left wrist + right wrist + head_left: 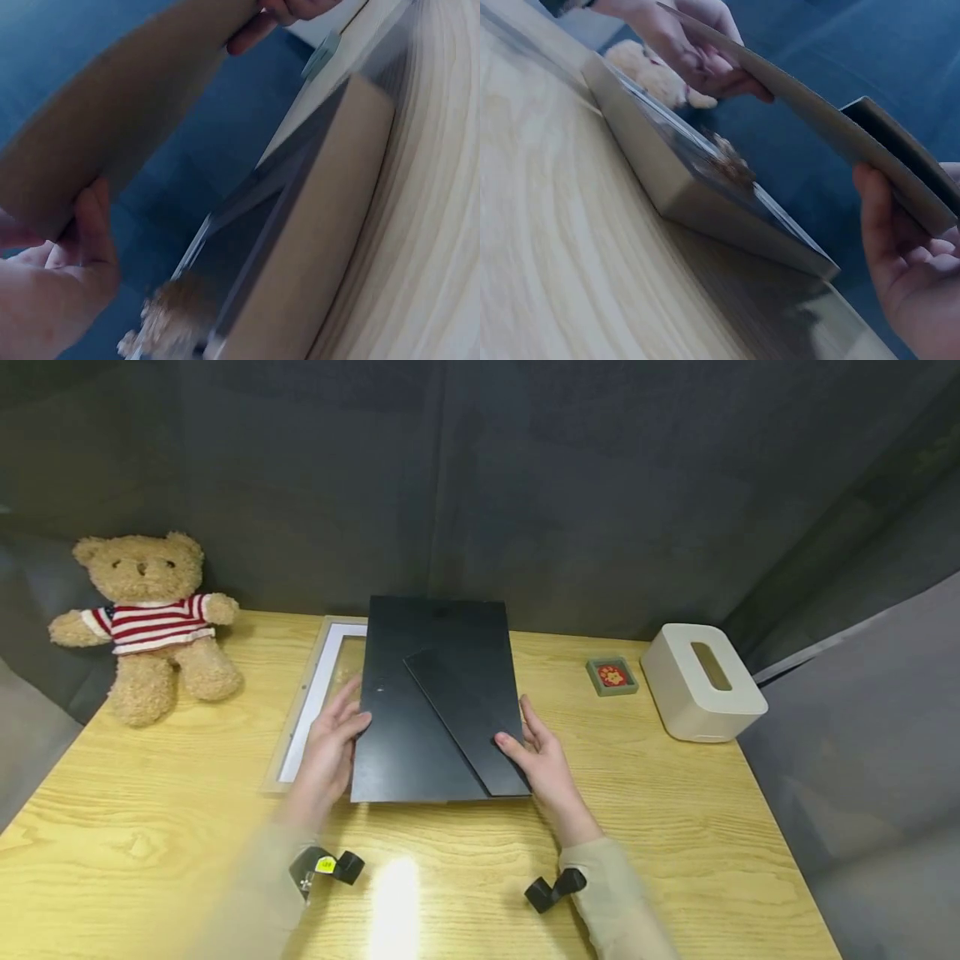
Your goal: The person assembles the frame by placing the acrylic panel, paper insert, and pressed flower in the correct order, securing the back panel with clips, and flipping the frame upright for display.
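Observation:
A black picture-frame backing board (420,735), with a slanted stand leg (468,722) on its upper face, is held between two hands. My left hand (330,743) pinches its left edge, thumb on top. My right hand (546,768) grips the lower right edge, its thumb over the stand leg. Both wrist views show the board's brown underside (112,112) raised above the picture frame (652,161). That frame lies on the table with a pale rim and a white mat (315,710); the board hides much of it from above. A brown, rough-textured thing (731,161) shows at the frame, its kind unclear.
A teddy bear (153,618) in a striped shirt sits at the table's back left. To the right are a small green square tray (596,685) with a red piece inside and a white tissue box (690,710). Dark curtains (585,493) hang behind the wooden table (675,860).

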Demonstrator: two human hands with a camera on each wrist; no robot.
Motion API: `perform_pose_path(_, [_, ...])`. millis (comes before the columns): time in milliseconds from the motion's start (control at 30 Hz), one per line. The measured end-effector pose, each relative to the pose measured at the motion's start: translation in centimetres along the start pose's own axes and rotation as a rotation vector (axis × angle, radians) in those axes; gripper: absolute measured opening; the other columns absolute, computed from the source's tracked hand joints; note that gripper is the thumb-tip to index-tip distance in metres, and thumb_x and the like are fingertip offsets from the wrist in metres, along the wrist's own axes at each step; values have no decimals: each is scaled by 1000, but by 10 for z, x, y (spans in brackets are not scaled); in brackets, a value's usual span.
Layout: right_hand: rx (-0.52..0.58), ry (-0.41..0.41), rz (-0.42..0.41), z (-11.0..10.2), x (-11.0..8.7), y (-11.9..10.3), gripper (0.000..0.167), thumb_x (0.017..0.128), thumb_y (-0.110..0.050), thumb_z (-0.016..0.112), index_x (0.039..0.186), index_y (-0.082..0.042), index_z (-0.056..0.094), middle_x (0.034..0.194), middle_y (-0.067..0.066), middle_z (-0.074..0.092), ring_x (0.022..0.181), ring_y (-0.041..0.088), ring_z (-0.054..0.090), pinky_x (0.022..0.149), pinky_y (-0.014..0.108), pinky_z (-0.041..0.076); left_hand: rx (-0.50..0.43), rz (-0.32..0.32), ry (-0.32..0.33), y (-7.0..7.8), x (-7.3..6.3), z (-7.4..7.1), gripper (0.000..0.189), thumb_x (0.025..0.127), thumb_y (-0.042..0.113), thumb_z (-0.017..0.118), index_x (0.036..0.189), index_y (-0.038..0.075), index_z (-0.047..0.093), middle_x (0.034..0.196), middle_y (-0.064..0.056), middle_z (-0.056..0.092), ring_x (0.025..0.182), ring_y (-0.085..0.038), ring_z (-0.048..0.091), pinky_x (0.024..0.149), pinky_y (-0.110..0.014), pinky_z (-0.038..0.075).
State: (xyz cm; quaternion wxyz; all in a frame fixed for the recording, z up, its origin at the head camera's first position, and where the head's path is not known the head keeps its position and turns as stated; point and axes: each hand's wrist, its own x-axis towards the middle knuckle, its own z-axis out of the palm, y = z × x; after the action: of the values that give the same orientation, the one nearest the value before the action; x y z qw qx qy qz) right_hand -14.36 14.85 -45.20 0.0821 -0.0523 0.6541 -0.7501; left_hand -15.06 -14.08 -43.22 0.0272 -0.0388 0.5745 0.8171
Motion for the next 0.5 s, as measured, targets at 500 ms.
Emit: perform_pose_path(500, [-90,32,-19,62,22,17,78,93,-21,64,153,-11,15,156,12,19,138,31,27,109,44,30,643,-29,12,32,7,-62,52,99,11,47,148,3,30,139,-28,42,124,-40,44,103,-47,39])
